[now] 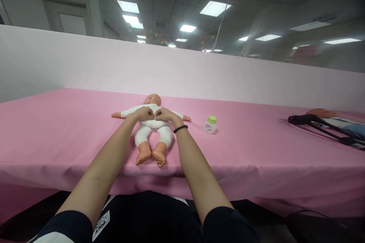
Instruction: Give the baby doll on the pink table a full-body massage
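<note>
Our left hand (144, 113) and right hand (165, 114) sit close together on the chest of the baby doll (150, 124) — fingers curled, no clear grip we can tell — as it lies on its back on the pink table (71, 121), with a small bottle (210, 126) near it.

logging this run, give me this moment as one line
left hand: on baby doll | right hand: same | green-capped bottle: beside baby doll

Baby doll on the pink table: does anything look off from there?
Nothing stands out: the baby doll lies on its back, and the green-capped bottle stands upright with no spill around it.
</note>
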Demonstrator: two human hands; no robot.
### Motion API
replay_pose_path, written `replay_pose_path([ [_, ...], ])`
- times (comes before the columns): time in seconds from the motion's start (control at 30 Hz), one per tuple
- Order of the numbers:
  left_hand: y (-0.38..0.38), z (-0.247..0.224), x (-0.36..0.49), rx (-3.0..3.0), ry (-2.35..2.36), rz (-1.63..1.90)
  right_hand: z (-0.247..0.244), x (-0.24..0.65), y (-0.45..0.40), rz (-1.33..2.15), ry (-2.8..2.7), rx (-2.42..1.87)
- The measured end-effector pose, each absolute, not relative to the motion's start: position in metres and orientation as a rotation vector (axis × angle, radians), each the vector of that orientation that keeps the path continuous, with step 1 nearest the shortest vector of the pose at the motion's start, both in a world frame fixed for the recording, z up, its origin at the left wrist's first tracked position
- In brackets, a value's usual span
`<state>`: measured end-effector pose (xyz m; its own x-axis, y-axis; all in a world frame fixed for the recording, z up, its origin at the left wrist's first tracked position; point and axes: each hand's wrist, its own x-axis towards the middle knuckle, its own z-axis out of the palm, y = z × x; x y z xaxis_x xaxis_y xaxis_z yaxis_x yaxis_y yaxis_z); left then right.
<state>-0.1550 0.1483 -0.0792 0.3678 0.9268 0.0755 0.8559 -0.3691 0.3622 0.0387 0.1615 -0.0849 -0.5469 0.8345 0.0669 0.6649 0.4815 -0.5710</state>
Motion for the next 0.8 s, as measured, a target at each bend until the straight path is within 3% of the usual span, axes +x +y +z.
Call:
replay_pose_path([
  [0.17, 0.135, -0.074, -0.157, 2.414, 1.564, 0.588, -0.084, 0.050, 0.161, 0.820, -2.246, -1.160],
  [0.5, 0.136, -0.074, -0.144, 2.346, 1.832, 0.508, -0.095, 0.030, 0.164, 0.504, -2.190, -1.380],
  [0.8, 0.145, -0.086, -0.153, 2.258, 1.892, 0.804, -0.108, 0.036, 0.183, 0.392, -2.058, -1.311],
])
